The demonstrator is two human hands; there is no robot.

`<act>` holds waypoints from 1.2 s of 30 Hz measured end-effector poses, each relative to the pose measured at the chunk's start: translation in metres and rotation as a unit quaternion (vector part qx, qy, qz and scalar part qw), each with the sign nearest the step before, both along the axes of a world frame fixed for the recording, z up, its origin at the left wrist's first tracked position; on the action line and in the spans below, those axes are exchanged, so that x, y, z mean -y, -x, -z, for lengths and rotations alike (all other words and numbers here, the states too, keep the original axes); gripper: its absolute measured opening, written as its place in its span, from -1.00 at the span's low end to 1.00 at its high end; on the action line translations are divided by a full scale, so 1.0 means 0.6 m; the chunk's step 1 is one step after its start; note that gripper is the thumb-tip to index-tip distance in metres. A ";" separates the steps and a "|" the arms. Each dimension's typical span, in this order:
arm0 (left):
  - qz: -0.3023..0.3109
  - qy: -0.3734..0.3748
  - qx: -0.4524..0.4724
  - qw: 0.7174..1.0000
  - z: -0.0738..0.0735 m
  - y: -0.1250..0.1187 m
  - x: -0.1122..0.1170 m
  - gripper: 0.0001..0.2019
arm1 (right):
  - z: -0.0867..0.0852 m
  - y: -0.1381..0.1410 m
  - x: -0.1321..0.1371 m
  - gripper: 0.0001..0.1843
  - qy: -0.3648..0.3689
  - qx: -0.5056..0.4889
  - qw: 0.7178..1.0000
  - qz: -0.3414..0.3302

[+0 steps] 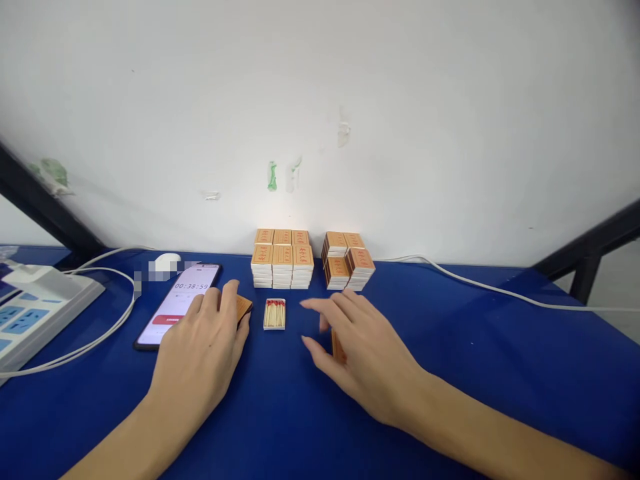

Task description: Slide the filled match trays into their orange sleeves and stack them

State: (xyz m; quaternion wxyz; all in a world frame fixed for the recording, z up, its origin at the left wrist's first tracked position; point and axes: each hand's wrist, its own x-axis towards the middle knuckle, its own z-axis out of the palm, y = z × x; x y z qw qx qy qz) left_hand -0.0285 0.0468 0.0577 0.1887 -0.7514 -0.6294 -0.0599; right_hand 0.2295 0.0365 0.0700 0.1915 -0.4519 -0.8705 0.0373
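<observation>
On the blue tabletop, a small matchbox tray (275,315) filled with red-tipped matches lies uncovered between my two hands. My left hand (203,337) is closed with an orange matchbox sleeve (243,307) between thumb and fingers, just left of the tray. My right hand (357,350) is to the right of the tray, thumb and index finger spread apart and pointing toward it. Partly hidden under that palm is another orange matchbox piece (339,348); whether the curled rear fingers touch it is unclear.
Stacked matchboxes stand by the wall: a larger left block (283,260) and a smaller, stepped right block (349,261). A phone (173,300) showing a timer lies beside my left hand. Farther left are a power strip (45,313) and white cables (125,313). Another cable (480,291) runs along the right.
</observation>
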 end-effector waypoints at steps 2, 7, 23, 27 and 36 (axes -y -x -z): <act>0.010 -0.003 0.006 1.000 0.001 0.001 0.001 -0.61 | -0.008 0.032 -0.020 -0.46 0.015 0.026 1.000 -0.005; 0.026 -0.004 0.031 0.999 0.004 0.008 -0.001 -0.62 | -0.006 0.081 -0.052 -0.41 0.056 0.082 0.995 0.014; 0.128 0.101 0.214 0.963 0.009 -0.002 0.008 -0.79 | -0.011 -0.008 0.017 -0.59 0.099 0.037 0.993 -0.052; 0.167 0.206 0.329 0.907 0.003 -0.017 0.016 -0.79 | -0.012 -0.042 0.031 -0.51 0.150 0.013 0.988 -0.045; 0.196 0.388 0.380 0.817 -0.035 -0.019 0.004 -0.73 | -0.022 -0.072 0.071 -0.32 0.144 0.022 0.988 -0.057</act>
